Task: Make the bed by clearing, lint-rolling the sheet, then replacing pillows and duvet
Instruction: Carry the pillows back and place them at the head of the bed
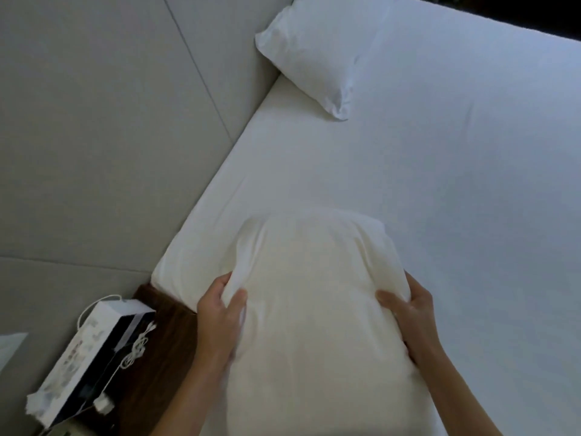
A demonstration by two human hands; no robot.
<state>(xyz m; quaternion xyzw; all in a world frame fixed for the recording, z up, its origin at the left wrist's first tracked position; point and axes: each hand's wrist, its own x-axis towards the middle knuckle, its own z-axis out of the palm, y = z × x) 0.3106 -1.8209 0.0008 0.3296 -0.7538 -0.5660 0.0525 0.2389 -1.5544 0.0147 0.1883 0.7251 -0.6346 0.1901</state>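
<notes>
Pillow (pixel 317 297) pinched at both sides by left (pixel 220 313) and right hands (pixel 412 313); no legible writing.

Left hand (pixel 220 313) fingers curled in a pinch, right hand (pixel 412 313) fingers clasping, forearms extended

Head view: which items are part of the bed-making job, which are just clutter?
Job:
- held pillow, gripped by left hand and right hand
- second pillow by the headboard
- fitted sheet

Bystanders:
- boxed item with white cord
- dark wooden nightstand
</notes>
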